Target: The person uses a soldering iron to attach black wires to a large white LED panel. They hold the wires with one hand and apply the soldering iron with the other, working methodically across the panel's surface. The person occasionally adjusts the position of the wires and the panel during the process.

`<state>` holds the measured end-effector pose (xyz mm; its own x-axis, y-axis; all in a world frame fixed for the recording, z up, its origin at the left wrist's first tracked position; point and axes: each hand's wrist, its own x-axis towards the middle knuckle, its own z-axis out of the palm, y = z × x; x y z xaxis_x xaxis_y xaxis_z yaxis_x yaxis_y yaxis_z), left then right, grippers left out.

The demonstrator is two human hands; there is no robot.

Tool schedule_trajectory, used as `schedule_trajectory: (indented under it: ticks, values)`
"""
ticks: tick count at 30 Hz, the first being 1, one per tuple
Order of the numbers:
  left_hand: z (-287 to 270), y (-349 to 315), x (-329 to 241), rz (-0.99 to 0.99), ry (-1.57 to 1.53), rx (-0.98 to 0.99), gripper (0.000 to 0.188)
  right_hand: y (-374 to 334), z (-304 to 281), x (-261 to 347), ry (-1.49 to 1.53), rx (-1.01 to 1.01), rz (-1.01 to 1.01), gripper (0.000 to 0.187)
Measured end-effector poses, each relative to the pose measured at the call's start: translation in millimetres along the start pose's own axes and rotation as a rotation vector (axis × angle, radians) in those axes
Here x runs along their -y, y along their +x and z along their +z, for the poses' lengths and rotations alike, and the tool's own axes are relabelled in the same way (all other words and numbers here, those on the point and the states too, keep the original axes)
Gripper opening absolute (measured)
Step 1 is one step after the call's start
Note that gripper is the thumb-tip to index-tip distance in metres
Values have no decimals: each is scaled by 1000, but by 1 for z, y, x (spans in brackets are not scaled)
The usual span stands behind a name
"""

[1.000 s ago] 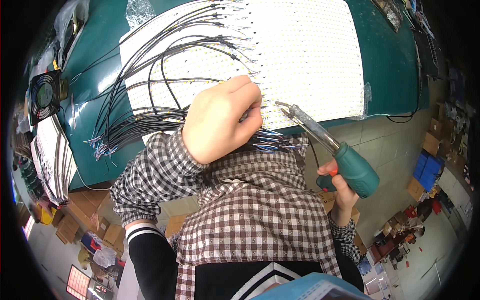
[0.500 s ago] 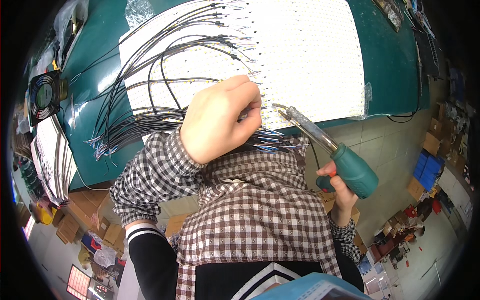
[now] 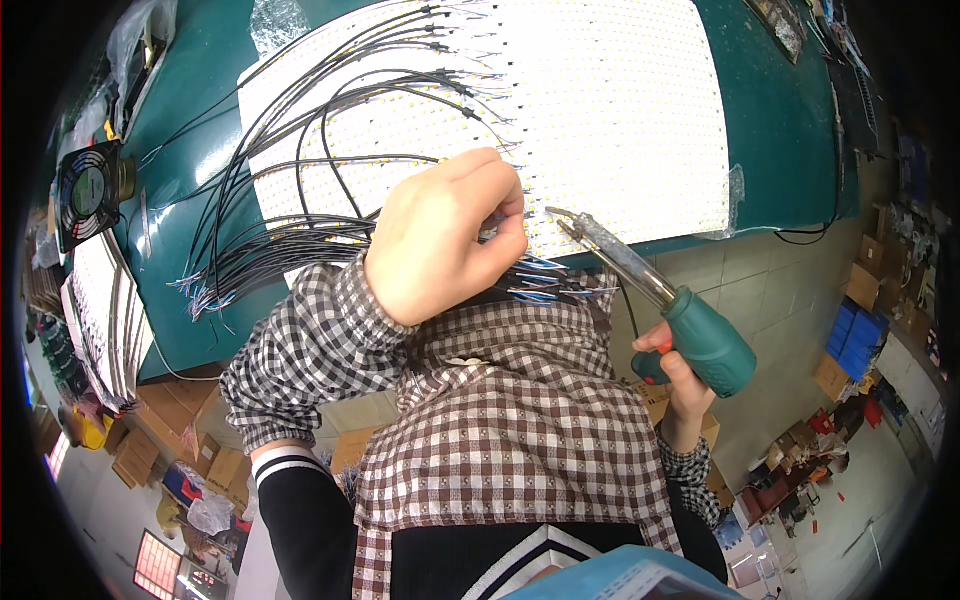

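Note:
My left hand (image 3: pixel 440 240) is closed in a pinch over the near middle of a white LED panel (image 3: pixel 630 110) dotted with small yellow chips. Its fingertips and whatever they hold are hidden behind the hand. Black cables (image 3: pixel 300 230) with thin stripped wires run beneath it from the left, and several cable ends sit along the panel's middle row. My right hand (image 3: pixel 688 385) is wrapped round a green soldering gun (image 3: pixel 710 340) with a red trigger. The gun's metal tip (image 3: pixel 555 212) points left, just right of the left hand's fingers, over the panel.
A green work table (image 3: pixel 780 130) carries the panel. To the left stand a small black fan (image 3: pixel 90 190) and a stack of white panels (image 3: pixel 105 320). Coloured wire ends (image 3: pixel 545 280) hang over the near edge. Cardboard boxes (image 3: pixel 180 420) and a blue bin (image 3: pixel 855 335) are on the floor.
My left hand has shifted very slightly to the right. The soldering gun and my right hand have barely moved.

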<state>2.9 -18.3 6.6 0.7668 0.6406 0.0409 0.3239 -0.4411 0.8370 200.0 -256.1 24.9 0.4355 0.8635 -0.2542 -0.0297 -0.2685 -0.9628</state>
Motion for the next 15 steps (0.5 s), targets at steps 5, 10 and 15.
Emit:
schedule_trajectory:
  ticks: [5,10,15]
  values:
    - [-2,1,4,10,4,33,7,0,0,0,8,9,1,38]
    - [-3,2,3,3,16,42,6,-1,1,-2,-22,26,-10,38]
    - [-5,2,4,0,-7,45,6,-3,-3,-8,17,46,-4,48]
